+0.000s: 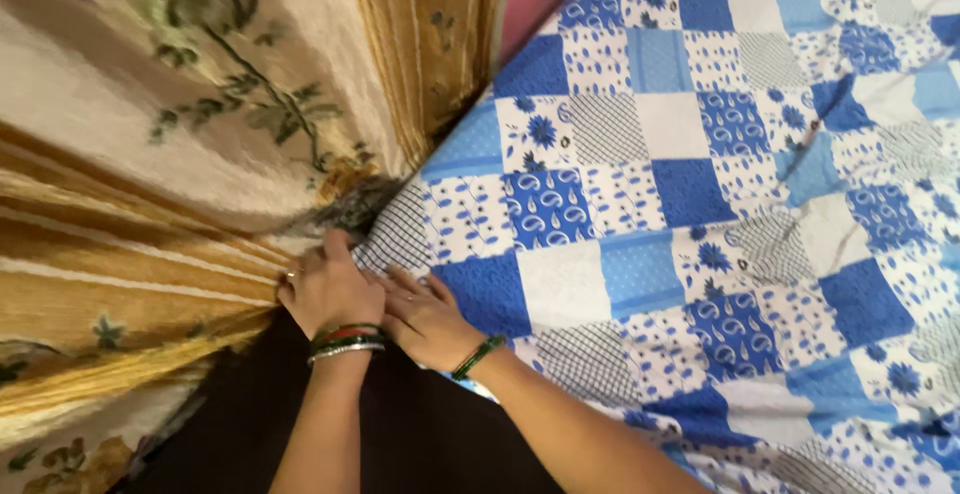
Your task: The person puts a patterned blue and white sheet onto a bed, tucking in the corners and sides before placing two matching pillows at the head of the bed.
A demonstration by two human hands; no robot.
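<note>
**Tucking a soft patchwork sheet at the bed's corner**

Pressing together at the bed's near-left corner, the left hand [330,292] and right hand [428,322] lie flat, fingers spread, neither grip closed on anything. Beneath them is the blue-and-white patchwork sheet [700,204]: light, limp, easily creased (best pinched at its edge). Beyond hangs a gold floral curtain [150,154].

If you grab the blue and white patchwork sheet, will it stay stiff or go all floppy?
Probably floppy: the blue and white patchwork cotton sheet already shows soft wrinkles. It likely bunches when pushed, as its edge crumples under the left hand and right hand. It seems thin, so probably light.
</note>
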